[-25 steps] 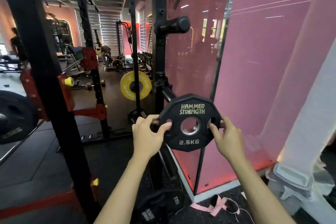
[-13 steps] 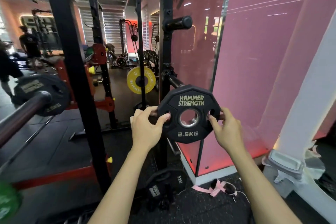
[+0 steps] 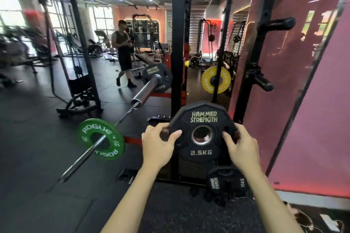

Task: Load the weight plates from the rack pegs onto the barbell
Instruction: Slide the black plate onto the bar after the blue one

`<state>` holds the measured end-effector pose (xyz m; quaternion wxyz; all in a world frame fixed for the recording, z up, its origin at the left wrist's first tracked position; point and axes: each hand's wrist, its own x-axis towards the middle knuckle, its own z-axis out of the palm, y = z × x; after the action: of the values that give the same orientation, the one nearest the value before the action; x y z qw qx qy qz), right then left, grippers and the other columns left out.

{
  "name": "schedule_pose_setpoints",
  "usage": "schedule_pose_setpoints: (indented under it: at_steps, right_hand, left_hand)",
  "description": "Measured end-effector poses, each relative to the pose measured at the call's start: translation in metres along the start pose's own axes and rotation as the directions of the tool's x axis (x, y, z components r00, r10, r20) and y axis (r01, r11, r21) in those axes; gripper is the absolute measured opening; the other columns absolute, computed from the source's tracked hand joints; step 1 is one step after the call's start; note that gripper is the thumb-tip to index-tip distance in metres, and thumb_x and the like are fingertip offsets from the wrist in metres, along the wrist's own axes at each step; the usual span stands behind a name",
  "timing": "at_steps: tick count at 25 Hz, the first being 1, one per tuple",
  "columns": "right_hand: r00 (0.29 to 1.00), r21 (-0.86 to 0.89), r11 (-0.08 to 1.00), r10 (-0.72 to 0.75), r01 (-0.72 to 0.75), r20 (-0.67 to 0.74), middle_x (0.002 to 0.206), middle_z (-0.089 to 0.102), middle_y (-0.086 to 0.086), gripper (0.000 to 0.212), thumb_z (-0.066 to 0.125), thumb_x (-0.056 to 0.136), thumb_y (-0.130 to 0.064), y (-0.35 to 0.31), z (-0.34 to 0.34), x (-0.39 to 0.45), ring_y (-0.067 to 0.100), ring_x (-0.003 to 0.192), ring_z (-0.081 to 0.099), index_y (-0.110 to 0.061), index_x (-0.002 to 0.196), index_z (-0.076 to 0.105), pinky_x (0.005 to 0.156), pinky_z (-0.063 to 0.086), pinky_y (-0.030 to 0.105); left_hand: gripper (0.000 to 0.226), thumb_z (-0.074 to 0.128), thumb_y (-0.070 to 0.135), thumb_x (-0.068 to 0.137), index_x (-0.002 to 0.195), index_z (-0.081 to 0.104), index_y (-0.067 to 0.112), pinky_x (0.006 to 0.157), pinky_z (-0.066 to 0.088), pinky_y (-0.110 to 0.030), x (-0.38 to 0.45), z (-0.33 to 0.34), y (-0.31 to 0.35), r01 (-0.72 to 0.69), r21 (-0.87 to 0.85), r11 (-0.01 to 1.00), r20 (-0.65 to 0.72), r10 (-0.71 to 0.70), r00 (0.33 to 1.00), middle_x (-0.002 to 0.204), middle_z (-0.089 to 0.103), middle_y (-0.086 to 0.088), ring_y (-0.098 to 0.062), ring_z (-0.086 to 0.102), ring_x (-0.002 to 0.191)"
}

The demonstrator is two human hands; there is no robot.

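Two hands are gripping one 2.5 kg plate [image 3: 202, 134], off the peg, at lower centre of the frame.

Head view: the left hand [image 3: 158, 144] and right hand [image 3: 242, 145] are clamping the plate's opposite edges, thumbs on its face, bore facing the camera. The barbell sleeve [image 3: 146, 90] is lying up and left of the plate, its open end facing down-left toward the camera; its long axis is running diagonally to the upper right. The left hand is nearer it. A black plate [image 3: 157, 76] is already sitting on the sleeve. The rack upright [image 3: 179, 43] is hiding the bar's far side; fingers behind the plate are out of sight, and the frame's left is blurring.
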<state>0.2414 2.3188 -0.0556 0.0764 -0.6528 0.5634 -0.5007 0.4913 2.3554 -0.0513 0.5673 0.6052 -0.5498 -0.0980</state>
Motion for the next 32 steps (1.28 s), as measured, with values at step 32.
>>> schedule_pose_setpoints:
  at_steps: [32]
  right_hand:
    - [0.998,-0.141,0.988,0.054,-0.055,-0.015,0.091,0.067,0.001,0.037,0.06,0.091,-0.044,-0.148,0.244,0.052,0.025,0.079,0.064,-0.025,0.122,0.054,0.067,0.05,0.041]
  left_hand:
    - [0.031,0.072,0.051,0.082,0.107,0.067,0.034,0.097,0.045,-0.049,0.216,-0.11,-0.192,-0.001,-0.05,0.999,0.092,0.005,0.996,0.103,0.065,-0.001,-0.027,0.057,0.107]
